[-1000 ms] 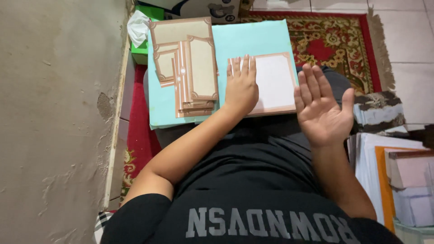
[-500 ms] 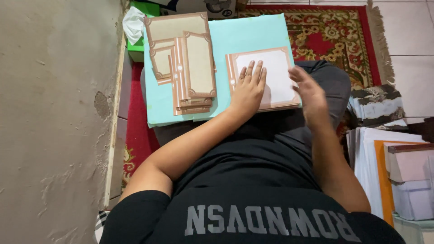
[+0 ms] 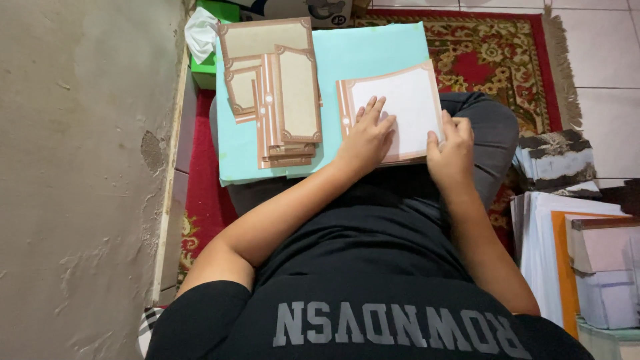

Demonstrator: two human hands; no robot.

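A white card with a brown ornate border lies on a light turquoise board across my lap. My left hand rests flat on the card's near left part, fingers spread. My right hand grips the card's right edge, which curls up slightly. To the left on the board sits a stack of folded brown bordered cards, apart from both hands.
A plastered wall runs along the left. A green tissue box stands at the board's far left corner. A red patterned rug lies beneath. Stacks of paper and card sheets pile up at my right.
My right hand was raised open beside the card; it has come down onto the card's right edge. My left hand stayed pressed on the card.
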